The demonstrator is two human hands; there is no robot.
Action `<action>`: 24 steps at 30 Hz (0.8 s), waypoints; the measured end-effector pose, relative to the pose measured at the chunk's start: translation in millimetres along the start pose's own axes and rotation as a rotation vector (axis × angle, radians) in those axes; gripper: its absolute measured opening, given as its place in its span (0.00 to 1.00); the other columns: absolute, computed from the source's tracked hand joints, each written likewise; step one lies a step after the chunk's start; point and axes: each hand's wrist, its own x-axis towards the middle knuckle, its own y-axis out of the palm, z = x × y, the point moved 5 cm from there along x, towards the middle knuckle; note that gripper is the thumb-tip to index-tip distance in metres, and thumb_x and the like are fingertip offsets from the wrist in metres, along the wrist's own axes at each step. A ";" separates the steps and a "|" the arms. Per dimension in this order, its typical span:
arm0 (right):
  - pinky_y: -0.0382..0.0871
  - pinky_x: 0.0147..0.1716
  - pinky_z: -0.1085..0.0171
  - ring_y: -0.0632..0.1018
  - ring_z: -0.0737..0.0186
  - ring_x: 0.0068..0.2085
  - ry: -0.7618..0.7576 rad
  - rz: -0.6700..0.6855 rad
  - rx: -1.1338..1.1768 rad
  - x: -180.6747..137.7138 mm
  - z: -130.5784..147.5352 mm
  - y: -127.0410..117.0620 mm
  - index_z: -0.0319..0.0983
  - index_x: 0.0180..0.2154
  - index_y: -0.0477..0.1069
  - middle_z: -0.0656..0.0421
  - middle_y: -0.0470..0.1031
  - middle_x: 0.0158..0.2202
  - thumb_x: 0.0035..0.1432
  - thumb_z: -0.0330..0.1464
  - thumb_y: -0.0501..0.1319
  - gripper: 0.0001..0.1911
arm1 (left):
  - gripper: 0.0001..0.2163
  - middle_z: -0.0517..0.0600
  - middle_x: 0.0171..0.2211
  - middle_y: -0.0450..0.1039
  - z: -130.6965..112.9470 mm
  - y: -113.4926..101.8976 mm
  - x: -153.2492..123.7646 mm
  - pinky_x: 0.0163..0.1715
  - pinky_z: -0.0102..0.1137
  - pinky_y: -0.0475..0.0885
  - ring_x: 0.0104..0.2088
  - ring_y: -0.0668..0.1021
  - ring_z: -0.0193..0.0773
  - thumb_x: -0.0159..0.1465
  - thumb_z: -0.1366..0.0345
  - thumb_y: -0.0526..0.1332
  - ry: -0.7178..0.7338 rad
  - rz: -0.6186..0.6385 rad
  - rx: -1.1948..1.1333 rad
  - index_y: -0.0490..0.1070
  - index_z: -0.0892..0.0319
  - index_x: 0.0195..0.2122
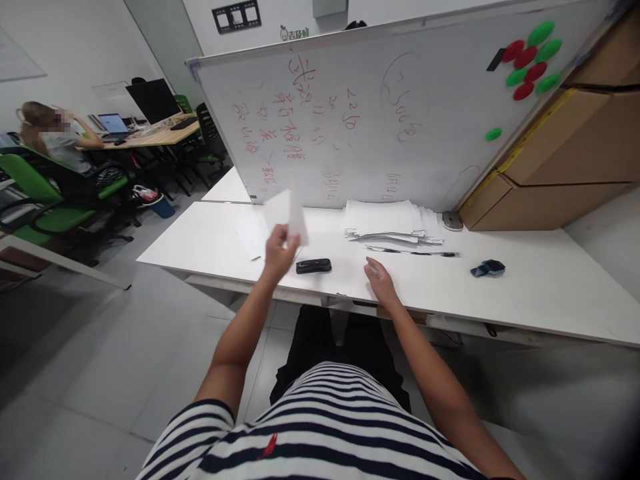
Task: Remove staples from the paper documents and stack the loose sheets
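Observation:
My left hand [280, 250] is raised above the white table [540, 287] and pinches a white sheet of paper [287, 212], which looks blurred. Below it more white sheets [253, 235] lie flat on the table. A black stapler [313, 266] sits just right of that hand. My right hand [380, 280] rests near the table's front edge with its fingers spread, holding nothing. Behind it lie a black pen [413, 252] and a stack of white papers [387, 219].
A whiteboard [360, 113] with red writing and red and green magnets [530, 60] leans at the table's back. Cardboard boxes [565, 153] stand at the right. A small blue-black object [488, 269] and a grey mouse [453, 221] lie on the table. A person sits at a far-left desk.

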 end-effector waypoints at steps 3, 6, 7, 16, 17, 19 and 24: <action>0.65 0.54 0.52 0.68 0.53 0.60 0.010 0.157 0.456 -27.2 20.3 -8.5 0.43 0.66 0.48 0.50 0.61 0.63 0.60 0.59 0.38 0.41 | 0.09 0.49 0.34 0.72 -52.1 43.5 -46.1 0.36 0.32 0.70 0.34 0.75 0.36 0.62 0.56 0.60 0.042 0.368 -0.296 0.67 0.55 0.35; 0.67 0.53 0.52 0.68 0.51 0.60 0.043 0.212 0.604 -56.1 32.5 -26.3 0.43 0.66 0.49 0.51 0.62 0.63 0.56 0.62 0.38 0.45 | 0.08 0.51 0.37 0.74 -74.0 66.1 -74.6 0.39 0.34 0.71 0.38 0.76 0.38 0.61 0.57 0.62 0.046 0.617 -0.427 0.69 0.56 0.33; 0.67 0.53 0.52 0.68 0.50 0.60 0.069 0.194 0.627 -63.1 32.1 -33.9 0.44 0.65 0.50 0.52 0.63 0.63 0.55 0.62 0.42 0.44 | 0.09 0.52 0.37 0.74 -72.2 69.4 -77.2 0.40 0.34 0.71 0.38 0.76 0.38 0.60 0.57 0.63 0.021 0.633 -0.440 0.69 0.57 0.32; 0.64 0.56 0.48 0.66 0.53 0.62 0.169 0.211 0.894 -80.0 -0.7 -46.2 0.45 0.65 0.50 0.51 0.58 0.65 0.59 0.49 0.50 0.35 | 0.11 0.46 0.28 0.72 -11.7 82.2 -76.1 0.36 0.32 0.71 0.32 0.75 0.35 0.57 0.57 0.66 -0.242 0.382 -0.361 0.70 0.57 0.26; 0.64 0.56 0.47 0.65 0.54 0.62 0.191 0.206 0.918 -80.3 -3.6 -41.6 0.44 0.64 0.50 0.51 0.57 0.66 0.61 0.50 0.47 0.34 | 0.11 0.46 0.27 0.72 -10.3 81.2 -77.7 0.36 0.32 0.71 0.31 0.75 0.35 0.56 0.57 0.66 -0.259 0.340 -0.342 0.69 0.57 0.25; 0.64 0.55 0.46 0.64 0.55 0.63 0.227 0.197 0.943 -79.9 -6.0 -32.5 0.45 0.64 0.50 0.52 0.56 0.66 0.63 0.51 0.40 0.33 | 0.11 0.46 0.28 0.72 -16.5 80.4 -80.9 0.37 0.33 0.71 0.32 0.75 0.36 0.57 0.57 0.66 -0.253 0.330 -0.314 0.69 0.57 0.25; 0.68 0.51 0.44 0.69 0.52 0.59 0.265 0.308 0.870 -78.6 7.9 -12.6 0.42 0.61 0.55 0.51 0.64 0.62 0.62 0.54 0.37 0.35 | 0.07 0.49 0.36 0.76 -78.7 80.7 -89.0 0.42 0.35 0.71 0.39 0.77 0.38 0.61 0.59 0.63 -0.094 0.554 -0.336 0.69 0.56 0.30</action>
